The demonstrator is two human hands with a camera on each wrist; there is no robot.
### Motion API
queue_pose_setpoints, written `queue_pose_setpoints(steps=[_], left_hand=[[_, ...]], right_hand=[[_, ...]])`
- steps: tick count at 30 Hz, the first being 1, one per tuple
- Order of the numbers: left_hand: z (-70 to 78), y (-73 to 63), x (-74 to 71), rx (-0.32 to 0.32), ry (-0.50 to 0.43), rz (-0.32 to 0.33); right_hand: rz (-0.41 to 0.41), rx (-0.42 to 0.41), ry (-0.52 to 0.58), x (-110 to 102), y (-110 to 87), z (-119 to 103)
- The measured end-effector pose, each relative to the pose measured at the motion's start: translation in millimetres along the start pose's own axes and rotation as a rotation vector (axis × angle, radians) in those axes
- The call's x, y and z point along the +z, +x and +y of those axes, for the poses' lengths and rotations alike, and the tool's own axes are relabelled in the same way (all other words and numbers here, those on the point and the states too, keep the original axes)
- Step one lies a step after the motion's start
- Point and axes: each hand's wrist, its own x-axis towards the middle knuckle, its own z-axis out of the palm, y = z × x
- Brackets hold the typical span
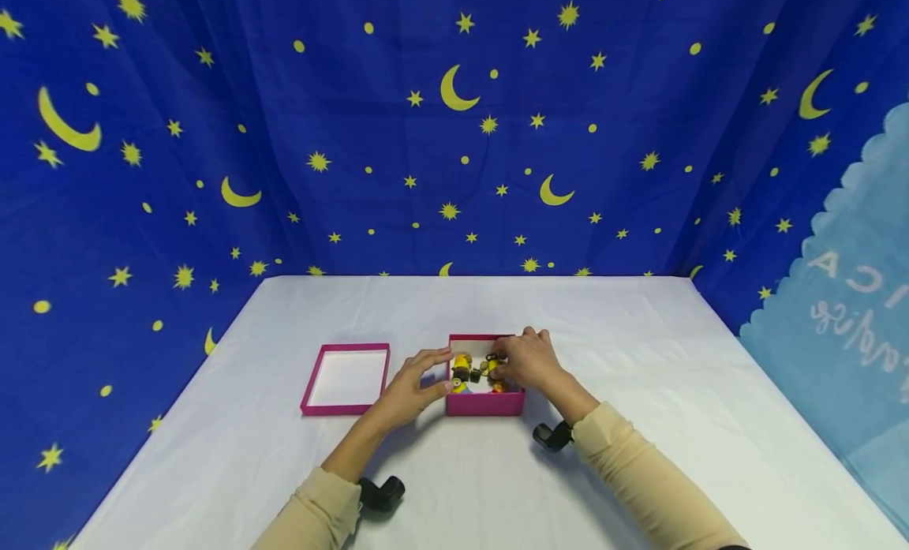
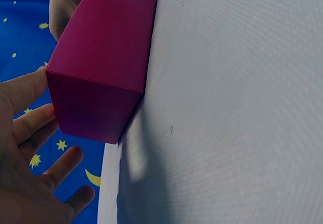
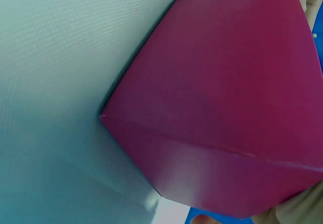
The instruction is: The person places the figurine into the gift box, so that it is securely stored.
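Note:
An open magenta box (image 1: 486, 405) stands on the white table, holding several small yellow minion figures (image 1: 461, 366). My left hand (image 1: 412, 388) rests along the box's left side, fingers fairly straight; in the left wrist view a fingertip (image 2: 40, 77) touches the rim. From the right, my right hand (image 1: 529, 359) reaches over the wall into the box. Its thumb and fingers are around a yellow minion figure (image 1: 493, 365) on the right side, partly hiding it. The right wrist view shows mostly the box's outer walls (image 3: 227, 82), with the fingertips hidden.
A magenta-rimmed lid (image 1: 346, 410) with a white inside lies on the table (image 1: 639, 337) left of the box. A blue star-and-moon cloth (image 1: 426, 140) hangs behind, and a light blue panel (image 1: 852, 297) is at the right. Both wrists carry black camera mounts (image 1: 382, 495).

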Motion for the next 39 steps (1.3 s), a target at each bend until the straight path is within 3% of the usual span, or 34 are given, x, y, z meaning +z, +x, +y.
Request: queue_pose_setpoints(steps=[17, 27, 39], left_hand=[[0.3, -0.1, -0.1, -0.006, 0.001, -0.008], [1.3, 1.2, -1.7, 0.009, 0.009, -0.002], [-0.7, 0.2, 0.4, -0.013, 0.003, 0.008]], right_hand=[[-0.022, -0.038, -0.001, -3, -1.1, 3], [0.038, -0.056, 0.039, -12, -15.7, 1], [0.045, -0.108, 0.06, -9, -25.4, 2]])
